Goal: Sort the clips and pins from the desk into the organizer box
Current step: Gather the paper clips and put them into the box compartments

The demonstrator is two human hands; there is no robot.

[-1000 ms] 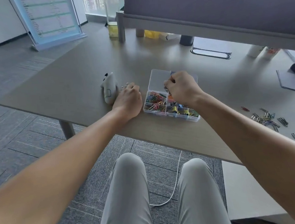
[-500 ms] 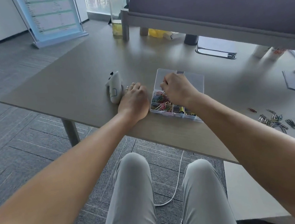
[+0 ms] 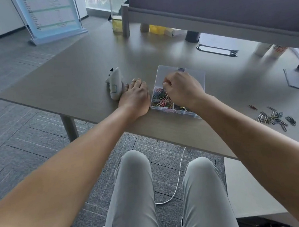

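- Since the earlier frames, the right hand [image 3: 182,91] has shifted from the back of the organizer box [image 3: 198,77] to its front-left compartment, fingers curled above the coloured paper clips [image 3: 160,100]; whether they pinch one I cannot tell.
- The left hand [image 3: 135,99] rests flat on the desk [image 3: 71,80], fingers relaxed, between a white controller [image 3: 114,83] and the box.
- Loose metal clips [image 3: 270,118] lie well apart, right of the box.

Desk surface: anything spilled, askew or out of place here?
Only the loose clips scattered on the desk to the right, well apart from the organizer box, still unsorted. A white handheld device lies on its side beside the left hand. No visible damage.
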